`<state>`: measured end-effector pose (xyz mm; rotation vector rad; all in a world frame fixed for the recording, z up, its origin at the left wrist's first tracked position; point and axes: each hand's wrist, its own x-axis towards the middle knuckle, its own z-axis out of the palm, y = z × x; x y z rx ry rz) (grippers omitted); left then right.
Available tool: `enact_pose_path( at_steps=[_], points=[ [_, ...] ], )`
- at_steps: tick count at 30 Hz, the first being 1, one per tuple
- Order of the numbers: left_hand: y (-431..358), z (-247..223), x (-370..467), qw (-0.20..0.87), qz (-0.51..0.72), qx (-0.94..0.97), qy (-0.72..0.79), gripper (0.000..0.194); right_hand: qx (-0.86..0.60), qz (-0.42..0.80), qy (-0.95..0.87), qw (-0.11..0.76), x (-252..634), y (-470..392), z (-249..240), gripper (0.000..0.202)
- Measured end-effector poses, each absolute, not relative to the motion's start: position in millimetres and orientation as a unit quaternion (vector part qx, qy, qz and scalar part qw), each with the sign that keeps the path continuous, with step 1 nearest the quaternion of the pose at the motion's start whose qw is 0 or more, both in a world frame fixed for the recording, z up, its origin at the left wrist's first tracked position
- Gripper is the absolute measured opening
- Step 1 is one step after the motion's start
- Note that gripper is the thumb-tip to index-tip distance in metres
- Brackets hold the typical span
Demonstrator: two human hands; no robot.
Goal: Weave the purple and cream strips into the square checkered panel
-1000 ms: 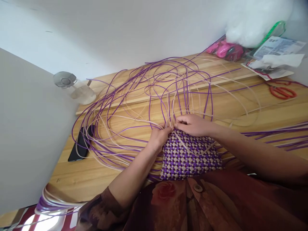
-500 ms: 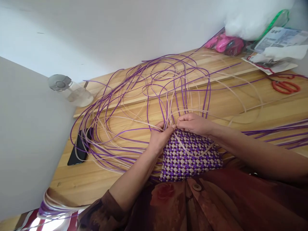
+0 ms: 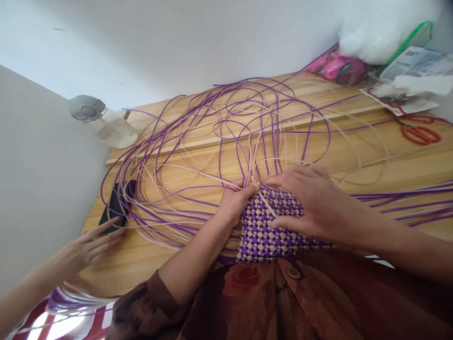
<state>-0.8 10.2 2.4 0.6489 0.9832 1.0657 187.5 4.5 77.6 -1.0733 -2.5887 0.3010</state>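
A woven piece [image 3: 265, 231] in purple and beige checks lies against my front, with long loose strips [image 3: 170, 137] fanning out from its edges. My left hand [image 3: 235, 200] pinches strips at the top left corner of the weave. Spread over the right part of the weave is my right hand [image 3: 307, 203], thumb apart from the fingers. A beige strip [image 3: 267, 205] crosses the weave toward its thumb. No strip shows gripped in that hand.
Another person's hand [image 3: 95, 243] reaches over the table [image 3: 123, 264] to a black phone [image 3: 116, 208]. A clear jug [image 3: 113, 130] stands back left. Red-handled scissors [image 3: 421, 134], papers [image 3: 406, 89] and a pink bundle [image 3: 341, 68] lie at the right.
My right hand has opened and come down over the weave, no longer pinching at its top edge. Another person's hand has entered from the left. My left hand stays at the corner.
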Motion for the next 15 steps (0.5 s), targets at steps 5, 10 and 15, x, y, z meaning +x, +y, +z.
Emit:
enact_pose_path(
  at_steps=[5,10,15],
  points=[
    [8,-1,-3,0.678,0.483,0.329,0.445,0.036,-0.355,0.12,-0.919,0.126,188,5,76,0.021],
    [8,-1,-3,0.658,0.481,0.351,0.461,0.037,-0.352,0.084,-0.929,0.081,189,15,83,0.016],
    [10,-2,-3,0.624,0.473,0.382,0.491,0.036,-0.284,0.101,-0.953,-0.019,187,8,82,0.023]
  ],
)
